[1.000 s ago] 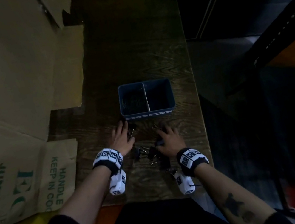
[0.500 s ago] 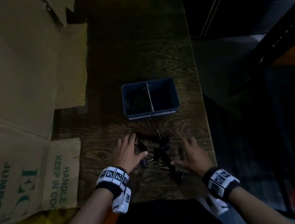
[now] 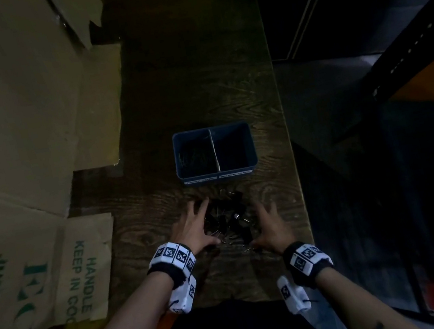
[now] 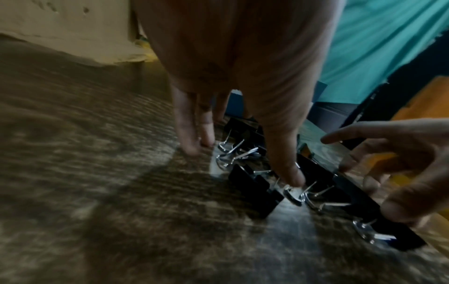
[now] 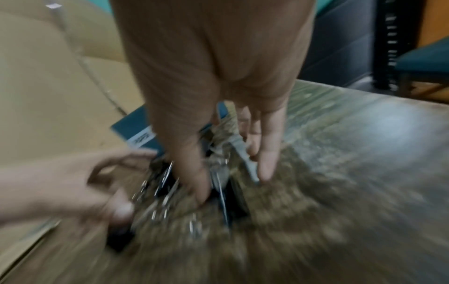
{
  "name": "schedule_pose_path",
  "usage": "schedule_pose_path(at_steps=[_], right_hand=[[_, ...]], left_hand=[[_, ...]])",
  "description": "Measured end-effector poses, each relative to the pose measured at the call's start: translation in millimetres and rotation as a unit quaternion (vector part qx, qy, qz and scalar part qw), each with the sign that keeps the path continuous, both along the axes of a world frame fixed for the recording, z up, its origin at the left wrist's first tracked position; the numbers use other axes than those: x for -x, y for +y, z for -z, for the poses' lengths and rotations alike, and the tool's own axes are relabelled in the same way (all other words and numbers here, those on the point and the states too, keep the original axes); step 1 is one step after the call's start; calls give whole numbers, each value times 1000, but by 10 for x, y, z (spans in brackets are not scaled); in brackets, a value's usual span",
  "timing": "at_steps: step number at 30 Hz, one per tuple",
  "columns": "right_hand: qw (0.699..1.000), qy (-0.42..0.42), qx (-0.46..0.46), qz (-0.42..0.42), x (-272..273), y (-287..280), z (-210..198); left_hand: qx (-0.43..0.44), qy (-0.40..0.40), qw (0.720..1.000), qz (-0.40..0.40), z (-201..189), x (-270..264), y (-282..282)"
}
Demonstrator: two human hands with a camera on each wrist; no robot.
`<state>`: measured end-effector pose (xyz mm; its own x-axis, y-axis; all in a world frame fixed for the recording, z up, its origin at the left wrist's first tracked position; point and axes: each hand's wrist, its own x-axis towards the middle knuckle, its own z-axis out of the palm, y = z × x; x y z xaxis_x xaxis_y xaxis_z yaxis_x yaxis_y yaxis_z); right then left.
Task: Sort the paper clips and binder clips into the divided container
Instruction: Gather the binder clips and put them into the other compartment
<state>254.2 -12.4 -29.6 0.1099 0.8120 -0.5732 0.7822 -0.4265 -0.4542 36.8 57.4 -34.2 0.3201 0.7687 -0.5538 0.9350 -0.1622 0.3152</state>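
Observation:
Several black binder clips [image 3: 228, 220] with silver handles lie heaped on the wooden table [image 3: 195, 81], just in front of the blue divided container [image 3: 210, 132]. Its left compartment holds paper clips [image 3: 194, 156]; the right one looks dark and bare. My left hand [image 3: 194, 230] flanks the heap on the left, fingers straight and spread, thumb touching the binder clips [image 4: 252, 184]. My right hand [image 3: 268, 226] flanks it on the right, fingers spread, thumb at the clips [image 5: 223, 198]. Neither hand grips anything.
Flattened cardboard sheets [image 3: 15, 127] cover the table's left side, one printed with green letters [image 3: 84, 274]. The table's right edge [image 3: 291, 151] drops off close beside my right hand. Dark shelving [image 3: 408, 58] stands further right.
Both hands have drawn apart to either side of the binder clips and pushed them together into one heap. The right hand swung out to the right, then back in.

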Motion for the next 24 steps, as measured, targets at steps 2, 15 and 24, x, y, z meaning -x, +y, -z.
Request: schedule_pose_path(at_steps=[2, 15, 24], right_hand=[[998, -34, 33, -32, 41, 149, -5], [1000, -16, -24, -9, 407, 462, -66], [993, 51, -92, 52, 331, 454, -96]], left_hand=[[9, 21, 1000, -6, -18, -39, 25], [25, -38, 998, -36, -124, -293, 182], [-34, -125, 990, -63, -159, -213, 149]])
